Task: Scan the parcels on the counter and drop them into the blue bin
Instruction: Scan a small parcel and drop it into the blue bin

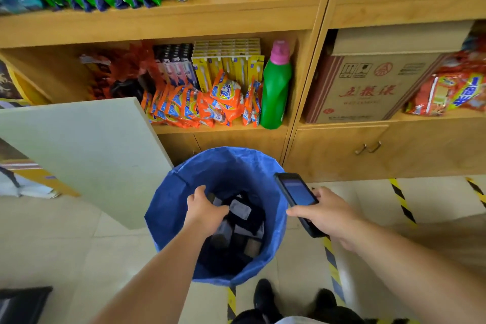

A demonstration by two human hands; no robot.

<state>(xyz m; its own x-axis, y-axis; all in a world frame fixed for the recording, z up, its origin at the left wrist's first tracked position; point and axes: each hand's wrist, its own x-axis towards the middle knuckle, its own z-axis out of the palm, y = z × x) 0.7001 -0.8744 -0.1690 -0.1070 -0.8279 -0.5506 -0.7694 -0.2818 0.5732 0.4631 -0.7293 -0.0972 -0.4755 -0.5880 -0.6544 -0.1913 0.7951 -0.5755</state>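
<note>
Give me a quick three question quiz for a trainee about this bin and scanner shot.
1. True or false: the right hand holds the scanner.
2. Where is the left hand? A) over the mouth of the blue bin B) on the shelf C) on the floor
3. Fill in: the dark parcels lie ____ the bin.

Key: 1 true; 2 A; 3 inside.

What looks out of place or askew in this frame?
A pale flat board slants across the shelf front, left of the blue bin. The orange sachets on the shelf behind lie in a jumbled heap. Nothing looks spilled or damaged.
</note>
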